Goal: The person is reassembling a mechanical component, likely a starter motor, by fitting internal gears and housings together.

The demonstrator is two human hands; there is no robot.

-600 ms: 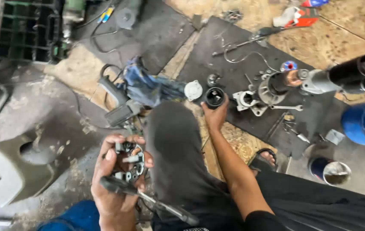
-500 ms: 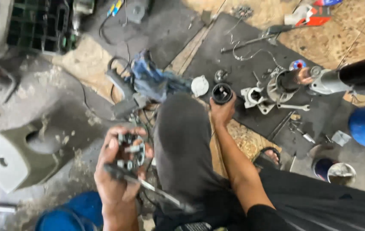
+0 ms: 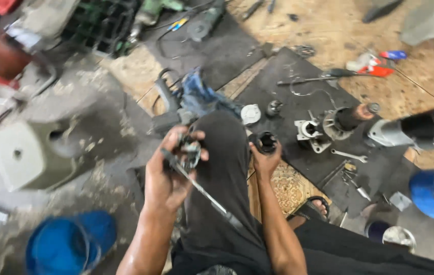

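Cluttered workshop floor, parts crowding the black mat [image 3: 298, 102].
Left hand [image 3: 168, 175] grips a metal part [image 3: 190, 152] and screwdriver [image 3: 201, 191]; right hand [image 3: 265, 160] pinches a black ring [image 3: 267, 142].

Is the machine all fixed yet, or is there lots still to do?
Not fixed yet. Already taken apart: a motor shaft, housing and cap lie loose on the mat. In hand: the left hand grips a small metal part and a screwdriver; the right hand holds a black ring. Putting it together looks left.
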